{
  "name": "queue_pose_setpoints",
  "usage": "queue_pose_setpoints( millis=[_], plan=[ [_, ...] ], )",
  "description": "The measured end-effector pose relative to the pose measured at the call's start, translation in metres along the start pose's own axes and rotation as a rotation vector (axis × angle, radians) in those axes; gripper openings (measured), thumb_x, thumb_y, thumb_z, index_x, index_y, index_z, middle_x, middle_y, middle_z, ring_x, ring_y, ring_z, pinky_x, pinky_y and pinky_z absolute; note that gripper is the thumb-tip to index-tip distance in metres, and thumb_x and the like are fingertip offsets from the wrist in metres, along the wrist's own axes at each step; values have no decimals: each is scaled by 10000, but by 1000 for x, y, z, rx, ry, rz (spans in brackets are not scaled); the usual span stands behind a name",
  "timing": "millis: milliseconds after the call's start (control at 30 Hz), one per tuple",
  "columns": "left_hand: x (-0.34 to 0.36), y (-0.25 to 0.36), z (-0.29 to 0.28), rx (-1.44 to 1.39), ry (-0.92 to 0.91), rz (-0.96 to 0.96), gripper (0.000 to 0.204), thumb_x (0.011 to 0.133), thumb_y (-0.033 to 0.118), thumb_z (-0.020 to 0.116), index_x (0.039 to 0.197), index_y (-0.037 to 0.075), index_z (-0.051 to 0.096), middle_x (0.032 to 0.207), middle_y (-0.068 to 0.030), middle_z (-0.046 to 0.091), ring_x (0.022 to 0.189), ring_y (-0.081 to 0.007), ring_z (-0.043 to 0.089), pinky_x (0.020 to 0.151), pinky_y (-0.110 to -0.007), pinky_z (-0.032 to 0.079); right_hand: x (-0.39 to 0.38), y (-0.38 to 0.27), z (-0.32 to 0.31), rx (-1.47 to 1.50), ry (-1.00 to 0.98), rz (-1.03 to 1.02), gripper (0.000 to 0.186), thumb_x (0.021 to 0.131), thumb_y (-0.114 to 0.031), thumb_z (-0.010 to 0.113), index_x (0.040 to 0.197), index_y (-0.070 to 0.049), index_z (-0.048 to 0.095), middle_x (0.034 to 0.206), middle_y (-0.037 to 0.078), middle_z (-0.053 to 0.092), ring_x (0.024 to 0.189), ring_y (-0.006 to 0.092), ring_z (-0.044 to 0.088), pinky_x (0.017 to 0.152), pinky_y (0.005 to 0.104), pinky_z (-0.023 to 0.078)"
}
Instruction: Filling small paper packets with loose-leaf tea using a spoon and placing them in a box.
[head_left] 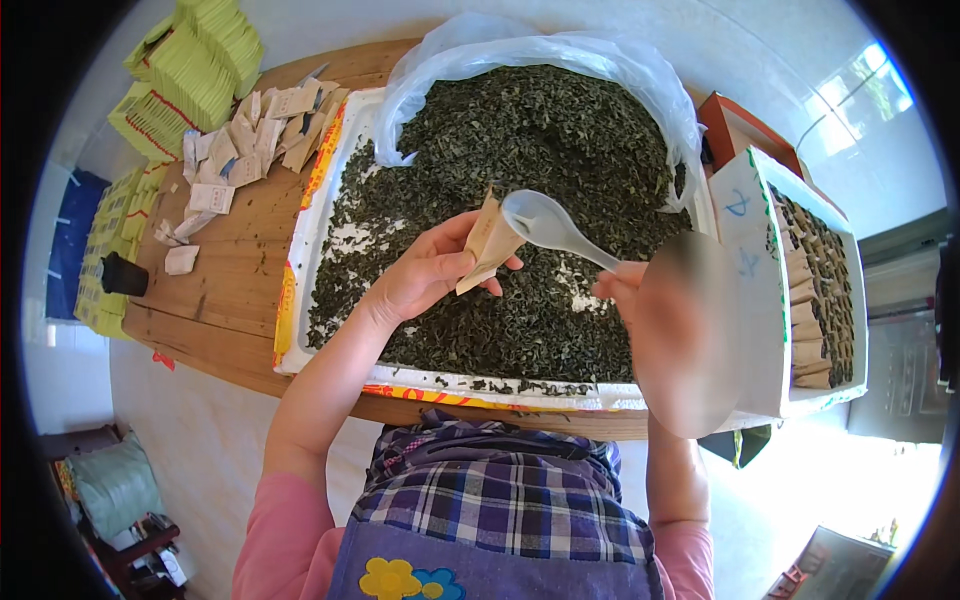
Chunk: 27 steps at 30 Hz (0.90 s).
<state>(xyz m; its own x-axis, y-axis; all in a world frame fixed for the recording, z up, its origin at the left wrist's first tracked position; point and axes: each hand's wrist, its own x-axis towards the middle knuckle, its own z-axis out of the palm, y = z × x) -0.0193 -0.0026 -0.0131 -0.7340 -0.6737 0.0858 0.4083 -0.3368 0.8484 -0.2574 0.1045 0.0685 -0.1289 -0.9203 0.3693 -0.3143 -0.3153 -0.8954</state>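
Note:
My left hand [430, 268] is closed around a small brown paper packet [488, 243], its top end tilted up. Between the fingers of my right hand [642, 305] is the handle of a white plastic spoon [552, 225]. The spoon's bowl is at the packet's upper end; whether they touch I cannot tell. Part of the right hand is blurred. Beneath both hands, dark dried tea leaves [470, 335] are spread in a white foam tray [296, 335]. A higher heap of leaves [550, 110] lies toward the back, inside an opened clear plastic bag [640, 65].
Loose paper packets [240, 150] lie scattered on the wooden table [215, 275] at left, near a black cup [124, 274] and stacked yellow-green boxes [190, 85]. At right, a white foam box [755, 290] holds rows of brown packets [815, 300]. Behind it is an orange-red box [745, 130].

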Motion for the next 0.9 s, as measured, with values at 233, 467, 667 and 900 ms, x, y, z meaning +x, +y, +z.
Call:
queue_pose_setpoints(
  millis=[233, 467, 667, 900],
  plan=[
    [-6, 1, 1, 111, 60, 39, 687, 793, 349, 767, 1353, 57, 497, 1220, -218, 616, 954, -262, 665, 873, -380, 536, 3, 6, -8, 140, 65, 220, 103, 915, 27, 603, 1013, 52, 619, 884, 117, 684, 790, 165, 661, 762, 279, 543],
    [-1, 3, 4, 95, 47, 4, 664, 774, 326, 783, 1333, 91, 512, 1208, -228, 622, 944, -256, 669, 894, -383, 523, -27, 44, -28, -191, 51, 292, 72, 883, 17, 619, 942, 22, 660, 849, 68, 693, 801, 125, 652, 737, 251, 505],
    [-5, -6, -3, 131, 86, 23, 708, 760, 287, 801, 1365, 94, 488, 1199, -225, 630, 953, -250, 667, 914, -383, 513, -20, 42, -25, -640, 66, -115, 95, 856, 18, 654, 950, 12, 662, 988, 100, 697, 868, 219, 669, 735, 300, 523],
    [-6, -8, -3, 201, 169, 74, 772, 745, 158, 811, 1418, 89, 438, 1237, -118, 619, 1059, -250, 641, 945, -411, 507, 2, 13, 0, -475, -60, -284, 119, 830, 54, 666, 938, 3, 669, 964, 118, 694, 838, 242, 662, 702, 300, 523]
  ],
)
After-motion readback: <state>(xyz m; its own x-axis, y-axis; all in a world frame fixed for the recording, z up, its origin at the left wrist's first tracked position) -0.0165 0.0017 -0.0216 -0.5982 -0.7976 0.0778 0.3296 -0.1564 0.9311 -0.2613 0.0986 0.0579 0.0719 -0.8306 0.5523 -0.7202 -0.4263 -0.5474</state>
